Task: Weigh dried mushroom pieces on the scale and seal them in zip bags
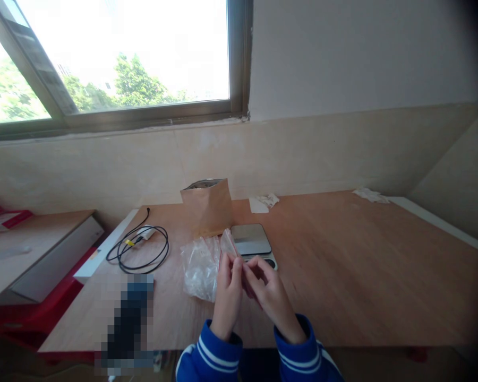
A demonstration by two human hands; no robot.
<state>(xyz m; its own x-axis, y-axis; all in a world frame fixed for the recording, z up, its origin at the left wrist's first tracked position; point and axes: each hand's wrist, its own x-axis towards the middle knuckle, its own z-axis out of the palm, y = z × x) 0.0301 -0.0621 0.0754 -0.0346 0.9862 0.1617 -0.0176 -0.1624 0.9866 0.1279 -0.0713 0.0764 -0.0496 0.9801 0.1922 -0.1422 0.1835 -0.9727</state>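
Observation:
Between my two hands is a small clear plastic zip bag (pixel 228 242) with a reddish line along its edge. My left hand (pixel 228 284) pinches it from the left, thumb against fingers. From the other side my right hand (pixel 267 286) closes its fingertips on the bag's edge. Just left of my hands lies a crumpled clear plastic bag (pixel 201 270) with what look like more clear bags in it. A flat kitchen scale (pixel 252 239) sits right behind my hands, its front partly covered by them. Behind the bags stands an open brown paper pouch (pixel 207 209); its contents are not clear.
A coiled black cable (pixel 163 254) with a white adapter (pixel 145 232) lies on the wooden table (pixel 342 276) at left. Nearer the front-left edge is a blurred-out dark object (pixel 129 318). White paper scraps (pixel 264 202) rest by the wall. A red stool (pixel 35 313) stands left.

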